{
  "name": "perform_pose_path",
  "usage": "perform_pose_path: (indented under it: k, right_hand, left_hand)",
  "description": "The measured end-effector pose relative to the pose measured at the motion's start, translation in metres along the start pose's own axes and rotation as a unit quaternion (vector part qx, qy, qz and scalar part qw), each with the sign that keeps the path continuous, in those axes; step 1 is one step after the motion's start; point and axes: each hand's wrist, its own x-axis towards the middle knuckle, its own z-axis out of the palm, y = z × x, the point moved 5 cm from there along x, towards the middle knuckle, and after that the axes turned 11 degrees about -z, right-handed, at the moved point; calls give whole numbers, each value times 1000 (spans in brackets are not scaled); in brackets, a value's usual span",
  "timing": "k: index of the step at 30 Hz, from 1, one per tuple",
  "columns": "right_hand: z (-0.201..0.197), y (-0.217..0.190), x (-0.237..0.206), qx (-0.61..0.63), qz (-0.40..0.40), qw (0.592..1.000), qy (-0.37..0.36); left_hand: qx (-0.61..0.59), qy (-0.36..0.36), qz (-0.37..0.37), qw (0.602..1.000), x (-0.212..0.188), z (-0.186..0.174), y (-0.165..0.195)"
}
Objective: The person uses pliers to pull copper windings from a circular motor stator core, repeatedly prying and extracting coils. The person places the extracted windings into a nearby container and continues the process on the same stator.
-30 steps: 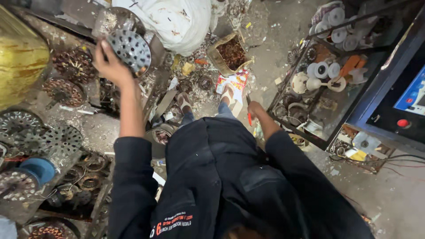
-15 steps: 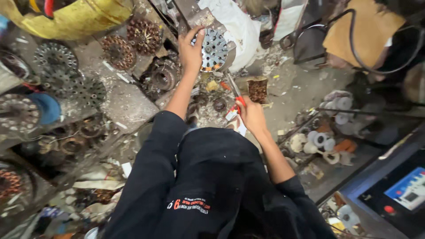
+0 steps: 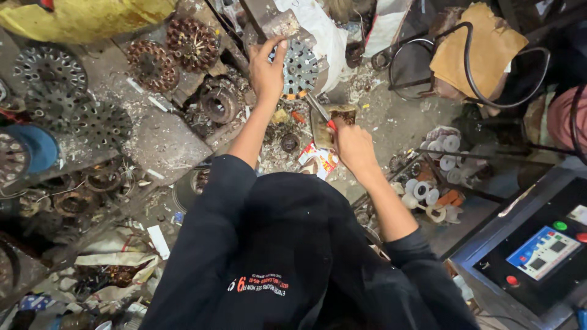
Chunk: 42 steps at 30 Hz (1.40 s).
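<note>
A worker, seen from above, bends over a cluttered workshop floor. The left hand (image 3: 267, 70) grips the rim of a round slotted metal disc (image 3: 299, 66), thumb and fingers curled over its edge, holding it tilted just above the debris. The right hand (image 3: 353, 146) is closed in a fist round a red-handled tool (image 3: 319, 110), whose thin shaft reaches up to the lower edge of the disc; whether the tip sits in a slot or only touches the rim cannot be told.

The disc looks bare of wire, its slots open, whereas two wound cores (image 3: 174, 49) thick with copper lie well apart to the left, beside more bare slotted discs (image 3: 67, 98) on a grey slab (image 3: 159, 143). Judged from this, the piece in hand is stripped or not yet wound, and the tool work on it appears to be under way, not finished; how many slots are dealt with is too small to see.

A small box (image 3: 327, 122) sits just under the tool. White tape rolls (image 3: 437, 177) lie in a tray to the right, near a machine panel (image 3: 538, 250) with coloured buttons.
</note>
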Motion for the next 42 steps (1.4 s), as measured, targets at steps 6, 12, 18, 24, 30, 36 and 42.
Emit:
perform_pose_path:
  k: [6, 12, 18, 24, 30, 36, 42]
  right_hand:
    - [18, 9, 29, 187, -102, 977, 18]
    - [65, 7, 28, 798, 202, 557, -109]
    - [65, -28, 25, 946, 59, 283, -145]
    - [75, -31, 45, 817, 110, 565, 31]
    - [63, -20, 30, 221, -115, 958, 142]
    - [123, 61, -84, 213, -2, 950, 229]
    - [219, 145, -196, 369, 394, 830, -139]
  left_hand:
    - [-31, 37, 76, 996, 2, -2, 10]
    - [-6, 28, 40, 999, 3, -4, 16]
    - [-9, 5, 30, 999, 4, -3, 24]
    - [-5, 33, 75, 997, -3, -11, 33]
    - [5, 1, 75, 997, -4, -4, 23]
    - [-73, -56, 82, 992, 2, 8, 13]
    - [-122, -13, -47, 991, -18, 9, -6]
